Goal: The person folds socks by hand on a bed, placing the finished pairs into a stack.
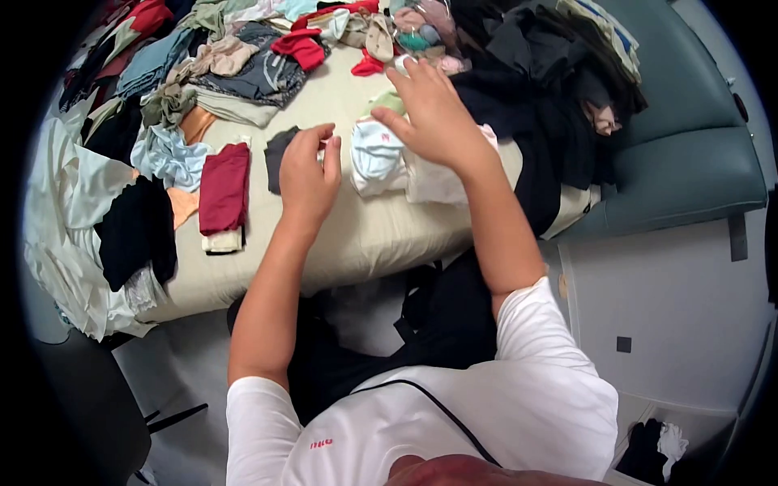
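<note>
My left hand (310, 170) is over the front part of the cloth-covered surface, its fingers curved and apart with nothing visible in them. Beside and partly behind it lies a dark grey folded cloth (276, 162). My right hand (433, 113) reaches over a group of folded light garments, fingers stretched out. Below its thumb is a pale blue folded garment (377, 151) with a small red mark. A white folded garment (433, 182) lies under the wrist. A bit of pale green cloth (387, 102) shows behind the thumb. Something small and white is by the right fingertips, partly hidden.
A dark red folded garment (224, 188) lies on a cream one at left. Heaped clothes line the back; a black pile (559, 73) sits at right. White and black clothes (73, 194) hang over the left edge. A green padded armrest (681, 170) borders the right side.
</note>
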`<state>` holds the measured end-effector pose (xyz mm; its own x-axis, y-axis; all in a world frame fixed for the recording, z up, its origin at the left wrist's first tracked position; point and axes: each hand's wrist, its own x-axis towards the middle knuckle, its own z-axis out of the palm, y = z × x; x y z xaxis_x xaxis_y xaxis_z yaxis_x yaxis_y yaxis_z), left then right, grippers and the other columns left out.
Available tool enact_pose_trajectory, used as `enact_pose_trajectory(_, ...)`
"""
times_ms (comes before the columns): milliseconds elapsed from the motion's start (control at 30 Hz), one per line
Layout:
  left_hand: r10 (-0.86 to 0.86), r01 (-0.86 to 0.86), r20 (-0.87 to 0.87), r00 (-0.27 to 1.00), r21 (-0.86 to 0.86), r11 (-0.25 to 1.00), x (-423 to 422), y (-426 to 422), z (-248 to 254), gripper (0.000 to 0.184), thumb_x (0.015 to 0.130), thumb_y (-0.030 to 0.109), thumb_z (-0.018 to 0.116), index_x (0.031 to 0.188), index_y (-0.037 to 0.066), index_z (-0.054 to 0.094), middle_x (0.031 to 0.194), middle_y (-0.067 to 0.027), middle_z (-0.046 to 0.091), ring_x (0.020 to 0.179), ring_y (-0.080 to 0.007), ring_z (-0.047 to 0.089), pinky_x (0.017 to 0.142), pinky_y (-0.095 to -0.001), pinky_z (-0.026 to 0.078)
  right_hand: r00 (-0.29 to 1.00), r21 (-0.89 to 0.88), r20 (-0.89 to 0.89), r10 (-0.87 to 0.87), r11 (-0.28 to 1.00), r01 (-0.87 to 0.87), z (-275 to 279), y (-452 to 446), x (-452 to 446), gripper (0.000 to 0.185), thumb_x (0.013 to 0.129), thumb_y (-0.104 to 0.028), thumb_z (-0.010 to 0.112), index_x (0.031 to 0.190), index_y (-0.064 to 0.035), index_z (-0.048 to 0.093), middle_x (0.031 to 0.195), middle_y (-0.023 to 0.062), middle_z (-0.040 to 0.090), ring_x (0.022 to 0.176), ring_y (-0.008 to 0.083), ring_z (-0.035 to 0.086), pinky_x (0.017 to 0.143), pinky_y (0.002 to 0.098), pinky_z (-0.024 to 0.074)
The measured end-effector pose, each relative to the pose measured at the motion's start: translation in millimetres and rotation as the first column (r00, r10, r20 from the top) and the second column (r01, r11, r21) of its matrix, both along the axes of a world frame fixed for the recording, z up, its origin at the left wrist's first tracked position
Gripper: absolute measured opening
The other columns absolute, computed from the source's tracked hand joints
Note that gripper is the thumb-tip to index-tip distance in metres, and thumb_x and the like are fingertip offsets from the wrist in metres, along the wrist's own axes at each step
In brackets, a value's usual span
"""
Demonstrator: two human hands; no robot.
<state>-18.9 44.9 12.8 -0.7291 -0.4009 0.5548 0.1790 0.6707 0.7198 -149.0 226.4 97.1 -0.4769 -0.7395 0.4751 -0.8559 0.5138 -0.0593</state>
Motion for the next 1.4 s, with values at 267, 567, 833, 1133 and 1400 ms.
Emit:
enact_pose_trajectory(267, 0.061, -0.059, -0.035, 0.998, 0.069, 0.996, -8, -25, 4, 0.016, 0.097, 0.009, 0.068, 0.109, -0.001, 0.072, 0.099, -0.0168, 0.072, 0.089, -0.0331, 0.069, 0.083, -0.0417, 0.054, 0.862, 0.213, 0.506, -0.020, 0.972, -0.103, -37, -150, -213, 0.048, 0.098, -0.023, 0.066, 0.137, 0.0045, 0.062, 0.124, 0.0188, 0.074, 0.115, 0.0307, 0.071, 0.097, 0.0407, 0.0549)
enact_pose_trajectory(567, 0.074, -0.069, -0.007, 0.997, 0.277, 0.958, -10, -47, 10, 0.012, 0.097, 0.008, 0.068, 0.105, 0.000, 0.072, 0.096, -0.0155, 0.072, 0.083, -0.0312, 0.069, 0.078, -0.0399, 0.055, 0.628, -0.178, 0.713, -0.313, 0.786, 0.593, -145, -265, -348, 0.034, 0.088, -0.021, 0.067, 0.114, -0.0027, 0.076, 0.095, 0.0179, 0.077, 0.079, 0.0299, 0.075, 0.059, 0.0416, 0.0579)
enact_pose_trajectory(833, 0.105, -0.095, -0.020, 0.994, 0.284, 0.954, -5, -51, 14, 0.018, 0.098, 0.011, 0.067, 0.110, -0.001, 0.073, 0.098, -0.0170, 0.074, 0.082, -0.0308, 0.070, 0.076, -0.0397, 0.056, 0.851, -0.618, 0.488, 0.193, 0.765, 0.181, -27, -217, -306, 0.023, 0.097, -0.016, 0.064, 0.108, 0.0025, 0.069, 0.094, 0.0117, 0.074, 0.080, 0.0202, 0.073, 0.068, 0.0369, 0.0570)
enact_pose_trajectory(1133, -0.252, 0.526, -0.468, 0.847, 0.806, 0.270, 17, -65, 26, 0.066, 0.106, 0.046, 0.065, 0.146, -0.004, 0.051, 0.132, -0.0137, 0.067, 0.119, -0.0202, 0.065, 0.101, -0.0348, 0.052, 0.323, -0.568, 0.773, 0.546, 0.823, -0.030, 56, -109, -37, 0.024, 0.106, -0.014, 0.063, 0.126, -0.0015, 0.065, 0.106, 0.0050, 0.074, 0.086, 0.0098, 0.070, 0.076, 0.0261, 0.0560)
enact_pose_trajectory(1400, -0.204, 0.466, -0.425, 0.882, 0.854, 0.233, 70, -74, 15, 0.025, 0.105, 0.016, 0.068, 0.124, -0.002, 0.067, 0.113, -0.0089, 0.076, 0.099, -0.0162, 0.074, 0.088, -0.0314, 0.059, 0.118, -0.405, 0.899, 0.422, 0.903, -0.139, -32, -71, 96, 0.049, 0.091, -0.018, 0.084, 0.127, 0.0061, 0.061, 0.106, 0.0106, 0.074, 0.093, 0.0153, 0.071, 0.084, 0.0300, 0.0572)
